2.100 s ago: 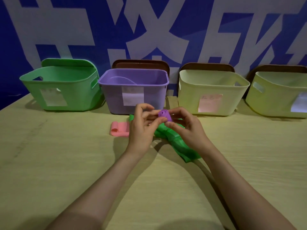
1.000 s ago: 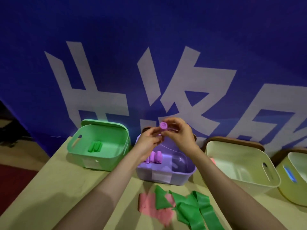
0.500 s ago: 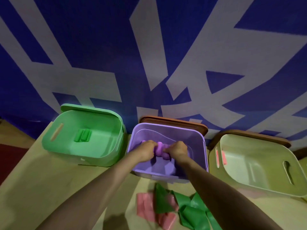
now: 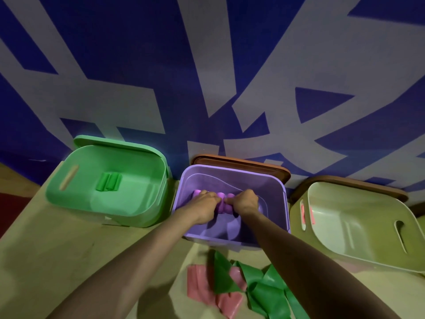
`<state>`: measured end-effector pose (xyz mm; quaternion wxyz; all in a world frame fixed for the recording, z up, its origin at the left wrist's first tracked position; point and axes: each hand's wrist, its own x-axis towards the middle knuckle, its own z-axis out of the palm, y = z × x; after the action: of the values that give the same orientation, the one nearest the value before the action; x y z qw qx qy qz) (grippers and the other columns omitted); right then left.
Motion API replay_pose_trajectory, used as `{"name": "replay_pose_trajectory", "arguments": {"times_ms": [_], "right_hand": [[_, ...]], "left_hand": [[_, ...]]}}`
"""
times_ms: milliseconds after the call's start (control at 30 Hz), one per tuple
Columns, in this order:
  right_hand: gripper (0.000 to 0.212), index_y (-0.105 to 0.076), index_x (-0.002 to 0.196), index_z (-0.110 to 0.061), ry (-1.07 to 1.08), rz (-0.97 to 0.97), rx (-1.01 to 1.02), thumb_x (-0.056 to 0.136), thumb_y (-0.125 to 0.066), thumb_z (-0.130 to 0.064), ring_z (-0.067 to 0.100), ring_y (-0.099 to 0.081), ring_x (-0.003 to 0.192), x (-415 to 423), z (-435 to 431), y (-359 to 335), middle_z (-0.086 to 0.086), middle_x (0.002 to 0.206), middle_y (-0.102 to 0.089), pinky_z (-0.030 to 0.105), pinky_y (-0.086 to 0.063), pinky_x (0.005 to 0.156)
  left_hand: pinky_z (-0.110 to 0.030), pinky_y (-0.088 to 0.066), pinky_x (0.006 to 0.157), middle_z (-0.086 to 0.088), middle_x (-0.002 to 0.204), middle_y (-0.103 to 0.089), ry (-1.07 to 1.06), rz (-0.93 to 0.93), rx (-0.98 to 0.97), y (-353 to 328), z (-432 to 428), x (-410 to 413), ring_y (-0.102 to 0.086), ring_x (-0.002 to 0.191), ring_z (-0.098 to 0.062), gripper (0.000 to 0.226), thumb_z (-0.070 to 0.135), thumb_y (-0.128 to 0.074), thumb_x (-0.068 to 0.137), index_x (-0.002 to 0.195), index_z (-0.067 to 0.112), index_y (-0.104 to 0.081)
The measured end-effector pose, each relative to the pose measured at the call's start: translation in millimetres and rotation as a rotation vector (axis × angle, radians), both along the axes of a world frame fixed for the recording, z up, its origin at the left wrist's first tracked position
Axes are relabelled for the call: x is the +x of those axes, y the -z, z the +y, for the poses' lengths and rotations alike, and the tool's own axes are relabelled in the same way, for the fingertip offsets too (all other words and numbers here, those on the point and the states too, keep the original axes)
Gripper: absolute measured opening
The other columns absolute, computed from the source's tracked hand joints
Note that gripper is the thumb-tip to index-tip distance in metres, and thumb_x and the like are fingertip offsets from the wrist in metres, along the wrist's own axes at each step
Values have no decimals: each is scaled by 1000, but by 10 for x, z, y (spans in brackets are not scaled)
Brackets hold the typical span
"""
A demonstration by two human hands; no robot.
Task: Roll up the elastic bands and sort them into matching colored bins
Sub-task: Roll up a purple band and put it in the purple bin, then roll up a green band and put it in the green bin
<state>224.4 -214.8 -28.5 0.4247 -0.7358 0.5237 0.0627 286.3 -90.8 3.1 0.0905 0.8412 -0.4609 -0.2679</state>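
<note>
Both my hands reach down inside the purple bin [image 4: 232,172]. My left hand [image 4: 204,207] and my right hand [image 4: 244,202] pinch a rolled purple band [image 4: 222,202] between their fingertips, low in the bin beside other purple rolls [image 4: 197,193]. A rolled green band [image 4: 108,181] lies in the green bin [image 4: 69,203]. On the table in front of the purple bin lie an unrolled green band [image 4: 264,293] and a pink band [image 4: 200,284], partly overlapping.
A pale yellow-green bin [image 4: 372,256] stands to the right, with a pink piece [image 4: 307,216] against its left wall. Brown lids [image 4: 241,162] lean behind the bins against a blue and white wall. The wooden table [image 4: 57,261] extends to the left.
My hands carried the purple roll from above the table into the purple bin and lowered it to the bottom. The view has moved closer to the bins.
</note>
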Motion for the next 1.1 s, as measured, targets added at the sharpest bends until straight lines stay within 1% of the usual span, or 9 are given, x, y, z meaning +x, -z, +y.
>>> {"name": "replay_pose_trajectory", "arguments": {"times_ms": [167, 400, 533, 700, 800, 867, 933, 1000, 1100], "right_hand": [[27, -71, 98, 1, -43, 30, -37, 88, -66, -24, 31, -65, 98, 9, -37, -16, 18, 102, -70, 33, -51, 82], [21, -69, 101, 0, -99, 55, -80, 89, -63, -16, 26, -66, 94, 42, -57, 2, 15, 100, -70, 29, -52, 78], [23, -69, 102, 0, -49, 23, -10, 88, -65, -19, 30, -66, 96, 36, -68, 52, 17, 101, -69, 34, -54, 83], [27, -70, 94, 0, 54, -60, 127, 83, -71, -24, 31, -65, 90, -17, -107, 109, 17, 95, -69, 37, -53, 81], [13, -63, 83, -6, 84, -98, 260, 81, -70, -16, 25, -60, 80, -54, -148, 90, 12, 91, -64, 35, -52, 76], [17, -54, 73, -14, 88, -134, 309, 82, -67, -12, 19, -54, 69, -76, -175, -1, 6, 81, -57, 31, -50, 67], [22, -51, 69, -15, 64, -166, 314, 84, -65, -10, 16, -50, 61, -96, -190, -180, 4, 72, -53, 28, -45, 59], [19, -53, 71, -11, 33, -219, 311, 86, -65, -10, 19, -49, 60, -142, -195, -439, 7, 69, -53, 32, -45, 59], [10, -62, 83, -8, -28, -383, 344, 88, -67, -16, 26, -57, 71, -366, -203, -964, 13, 78, -60, 37, -48, 66]], "left_hand": [[-40, -26, 110, -3, 129, -56, -15, 12, 11, 53, 18, 12, -45, 120, -26, 35, 7, -52, 89, 122, 19, -55], [-39, -33, 105, -5, 126, -56, -22, 5, 9, 93, 17, 15, -46, 118, -27, 31, 8, -53, 90, 119, 18, -56], [-39, -34, 104, -5, 122, -58, -21, -15, 10, 90, 7, 23, -48, 115, -27, 27, 9, -55, 89, 114, 19, -58], [-40, -34, 104, -7, 121, -59, -39, 5, 6, 83, 14, 36, -49, 115, -29, 28, 8, -52, 89, 114, 18, -59], [-37, -36, 103, -10, 131, -53, -59, -4, 54, 53, -4, 62, -45, 120, -31, 35, 8, -50, 91, 126, 13, -56], [-35, -36, 103, -12, 134, -51, -95, 18, 53, -10, -32, 79, -44, 123, -31, 38, 8, -50, 92, 129, 13, -55], [-34, -37, 104, -12, 138, -49, -146, 40, 9, -123, -59, 84, -45, 126, -31, 41, 8, -51, 93, 133, 13, -53], [-34, -42, 100, -10, 136, -53, -226, 82, -88, -300, -67, 50, -51, 122, -29, 41, 10, -55, 92, 133, 13, -54], [-20, -43, 88, -4, 123, -63, -366, 179, -344, -670, -31, -89, -59, 105, -18, 36, 5, -59, 90, 126, 10, -59]]}}
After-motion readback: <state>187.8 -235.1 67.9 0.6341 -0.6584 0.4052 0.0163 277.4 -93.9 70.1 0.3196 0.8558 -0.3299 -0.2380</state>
